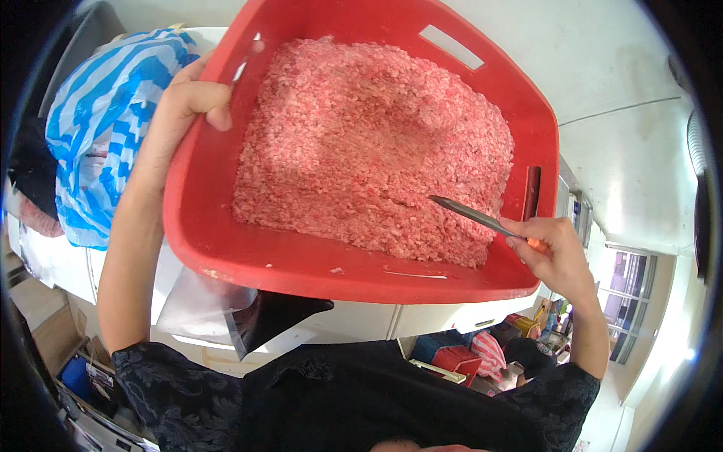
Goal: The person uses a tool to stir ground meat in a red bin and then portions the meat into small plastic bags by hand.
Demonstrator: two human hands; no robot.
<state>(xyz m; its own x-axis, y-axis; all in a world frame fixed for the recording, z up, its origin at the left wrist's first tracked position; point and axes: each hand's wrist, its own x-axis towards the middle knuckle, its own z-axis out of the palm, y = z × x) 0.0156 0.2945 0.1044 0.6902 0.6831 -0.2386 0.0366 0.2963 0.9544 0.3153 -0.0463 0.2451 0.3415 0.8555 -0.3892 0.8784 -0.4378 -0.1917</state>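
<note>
A large red plastic tub [339, 285] tilts up in front of me, with slots cut through its walls. Pink minced meat [369, 143] fills much of it, heaped toward the far side and hollowed in the middle. My left hand [194, 94] grips the tub's left wall at a handle slot, thumb over the rim and fingers mostly hidden behind. In my right hand [553, 248] is a knife [471, 215] with an orange handle. Its dark blade points left over the meat near the tub's right side; I cannot tell whether the tip touches it.
A blue-and-white striped plastic bag [113, 135] stands left of the tub. Beneath the tub's near edge lies a clear plastic bag [199, 305] on a white surface [331, 324]. Boxes and a red-striped bag [488, 354] sit lower right, with a window [629, 294] beyond.
</note>
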